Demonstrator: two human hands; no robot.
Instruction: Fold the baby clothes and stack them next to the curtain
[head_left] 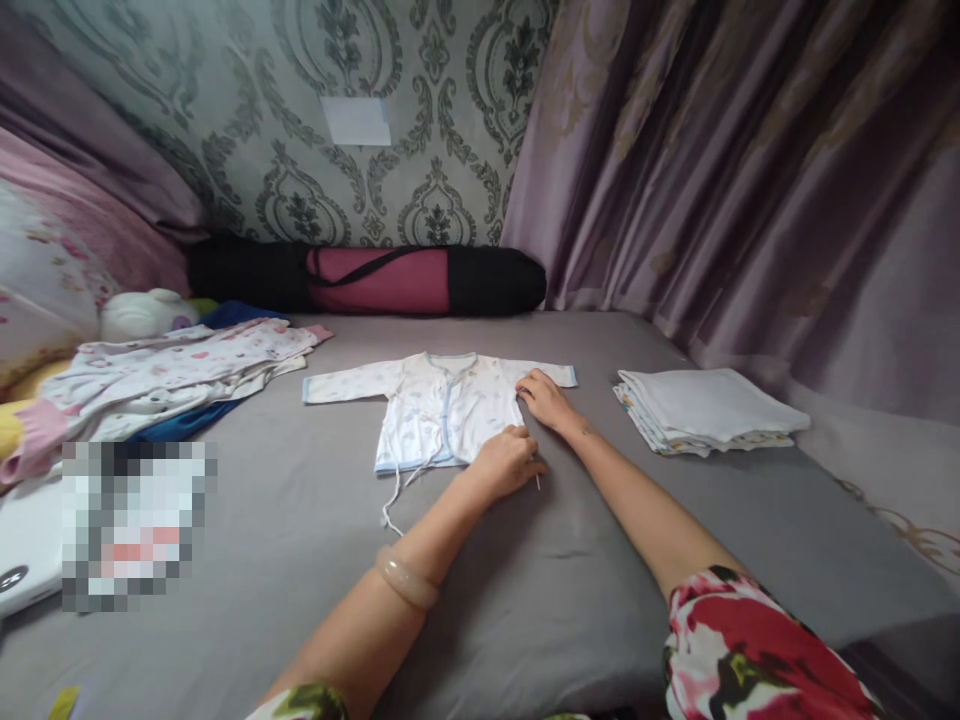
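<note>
A small white baby shirt point(416, 425) with pale blue trim and a faint print lies face up on the grey bedsheet, its sleeves spread to both sides. White tie strings trail from its front past the lower hem. My left hand point(504, 468) is closed at the shirt's lower right corner, fingers curled on its side edge, and a short white string end pokes out below them. Higher up, my right hand point(547, 402) pinches the same side just under the right sleeve. My left hand and forearm cover part of the hem.
Folded white cloths point(712, 405) are stacked at the right. On the left lie loose printed baby clothes point(180, 365) beside a white plush toy point(146, 312). A black and maroon roll bag point(375, 280) rests along the wall, and purple curtains point(637, 150) hang at the right.
</note>
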